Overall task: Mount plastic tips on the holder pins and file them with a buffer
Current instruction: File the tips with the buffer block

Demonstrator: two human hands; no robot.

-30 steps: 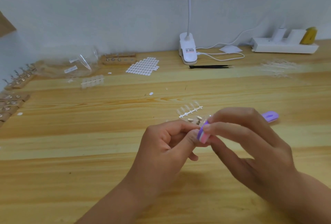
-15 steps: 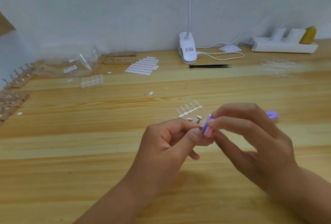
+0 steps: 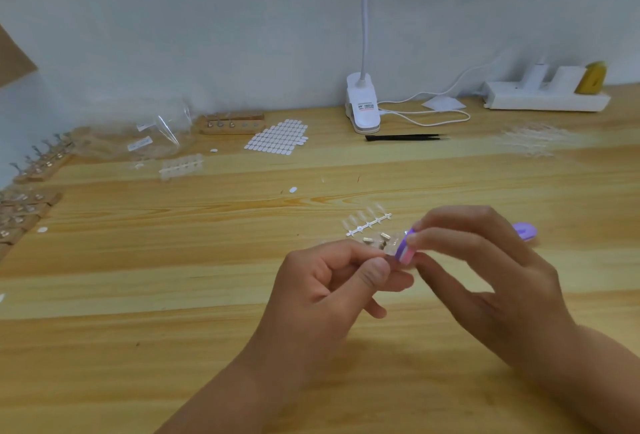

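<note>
My left hand [image 3: 332, 281] pinches a small holder with metal pins [image 3: 377, 241] between thumb and forefinger, just above the wooden table [image 3: 173, 277]. A clear plastic tip sits on it, mostly hidden by my fingers. My right hand [image 3: 485, 270] grips a purple and pink buffer [image 3: 406, 250]; its near end lies against the tip and its far purple end [image 3: 524, 231] sticks out behind my fingers. A strip of clear plastic tips [image 3: 367, 222] lies on the table just behind my hands.
A white clip lamp [image 3: 362, 104] and black tweezers [image 3: 405, 137] stand at the back. A sheet of white stickers [image 3: 277, 139], a wooden pin holder [image 3: 230, 123], plastic bags [image 3: 138, 142] and more holders [image 3: 38, 170] lie at back left. A power strip [image 3: 547, 97] is at back right.
The buffer's near end has slid a little to the right and up along the tip, then back, in short strokes. My left hand has stayed in place.
</note>
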